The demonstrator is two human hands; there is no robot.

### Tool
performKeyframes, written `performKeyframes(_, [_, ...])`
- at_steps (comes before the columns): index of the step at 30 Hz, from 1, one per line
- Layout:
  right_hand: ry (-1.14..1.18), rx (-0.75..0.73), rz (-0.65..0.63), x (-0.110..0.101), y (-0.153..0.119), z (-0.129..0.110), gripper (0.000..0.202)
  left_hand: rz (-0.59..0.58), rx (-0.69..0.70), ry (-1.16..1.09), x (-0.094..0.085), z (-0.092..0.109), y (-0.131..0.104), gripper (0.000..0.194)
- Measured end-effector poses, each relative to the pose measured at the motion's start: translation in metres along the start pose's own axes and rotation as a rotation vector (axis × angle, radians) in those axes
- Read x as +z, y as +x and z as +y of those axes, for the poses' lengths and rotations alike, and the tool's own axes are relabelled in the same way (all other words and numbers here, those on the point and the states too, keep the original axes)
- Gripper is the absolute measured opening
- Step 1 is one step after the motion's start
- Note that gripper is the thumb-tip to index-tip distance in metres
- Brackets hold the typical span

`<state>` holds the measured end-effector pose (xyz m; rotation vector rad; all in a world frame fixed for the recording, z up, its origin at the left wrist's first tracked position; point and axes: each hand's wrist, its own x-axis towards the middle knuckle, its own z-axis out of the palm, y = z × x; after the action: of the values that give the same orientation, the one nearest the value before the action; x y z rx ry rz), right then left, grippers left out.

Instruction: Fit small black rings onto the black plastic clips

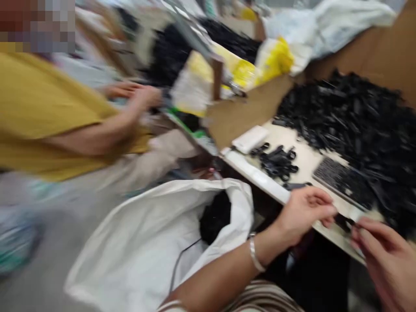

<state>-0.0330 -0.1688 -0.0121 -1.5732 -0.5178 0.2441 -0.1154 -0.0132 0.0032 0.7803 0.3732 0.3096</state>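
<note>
My left hand point(305, 212), with a bracelet at the wrist, hovers over the table's front edge. Its thumb and fingers are closed in a pinch, and what they hold is too blurred to name. To its right, my right hand point(383, 247) pinches a small black piece point(348, 222) that shows in the gap between both hands. Behind them lies a dark speckled block point(329, 173) on the pale tabletop point(305, 149). Left of the block is a small heap of black parts with looped ends point(277, 162). A large pile of black parts point(357, 117) covers the right side.
Below the table's edge, an open white sack point(130, 242) holds a black bundle point(216, 216). A white box point(250, 138) stands by the cardboard wall point(250, 108). At left, a co-worker in a yellow top point(48, 112) works with both hands near yellow-and-white bags point(195, 82).
</note>
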Motion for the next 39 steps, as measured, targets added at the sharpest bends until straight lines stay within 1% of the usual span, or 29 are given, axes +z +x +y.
performKeyframes(1, [0.051, 0.111, 0.044, -0.003, -0.007, 0.000, 0.018, 0.001, 0.004, 0.020, -0.002, 0.001, 0.000, 0.042])
performKeyframes(2, [0.104, 0.159, 0.067, -0.004, -0.011, 0.001, 0.019, -0.010, -0.006, 0.029, -0.003, 0.002, 0.000, 0.039])
performKeyframes(4, [0.171, 0.199, 0.069, -0.002, -0.015, 0.002, 0.018, -0.035, -0.026, 0.047, -0.002, 0.001, 0.000, 0.036])
performKeyframes(7, [0.204, 0.218, 0.041, 0.003, -0.018, 0.001, 0.016, -0.050, -0.052, 0.054, 0.002, -0.006, -0.003, 0.035])
performKeyframes(12, [0.222, 0.173, 0.039, 0.011, -0.021, 0.000, 0.014, -0.036, -0.077, 0.067, 0.003, -0.017, -0.004, 0.032])
performKeyframes(18, [0.210, 0.127, 0.057, 0.017, -0.019, 0.005, 0.012, -0.033, -0.088, 0.062, 0.004, -0.019, -0.003, 0.032])
performKeyframes(23, [0.172, 0.099, 0.056, 0.016, -0.020, 0.009, 0.011, -0.037, -0.091, 0.051, 0.007, -0.019, -0.004, 0.032])
performKeyframes(30, [0.106, 0.086, 0.057, 0.013, -0.020, 0.012, 0.012, -0.048, -0.088, 0.071, 0.005, -0.023, -0.004, 0.037])
performKeyframes(35, [0.121, 0.146, 0.073, 0.011, -0.023, 0.013, 0.012, -0.056, -0.086, 0.082, 0.005, -0.025, -0.004, 0.035])
performKeyframes(39, [-0.016, 0.140, 0.109, 0.010, -0.030, 0.008, 0.009, -0.081, -0.082, 0.094, 0.006, -0.027, -0.006, 0.029])
